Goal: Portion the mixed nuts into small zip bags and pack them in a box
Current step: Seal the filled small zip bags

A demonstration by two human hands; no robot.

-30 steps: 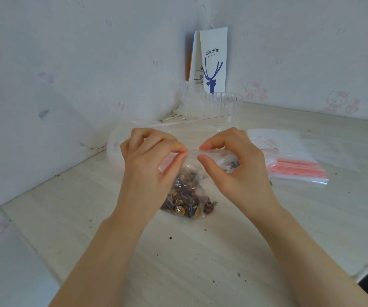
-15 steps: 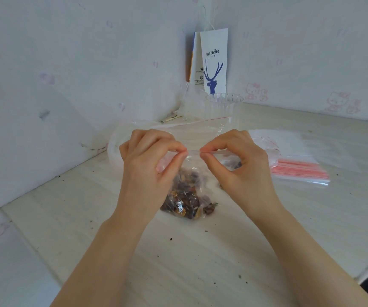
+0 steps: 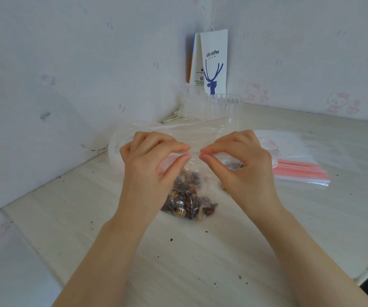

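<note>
A small clear zip bag (image 3: 189,198) with dark mixed nuts in its bottom stands on the white table (image 3: 178,262) at the centre. My left hand (image 3: 149,165) pinches the bag's top strip between thumb and forefinger. My right hand (image 3: 242,165) pinches the same strip right beside it, the fingertips of both hands almost touching. Behind my hands lies a larger clear bag (image 3: 178,131) with a red zip line. No box is in view.
A stack of empty zip bags with red strips (image 3: 300,171) lies to the right. A clear plastic cup (image 3: 224,107) stands behind, and a white paper coffee bag (image 3: 214,63) leans in the wall corner. Crumbs dot the table. Walls close off the left and back.
My two hands have drawn closer together along the bag's top strip, the right fingertips sliding left toward the left ones. The bag stays where it was.
</note>
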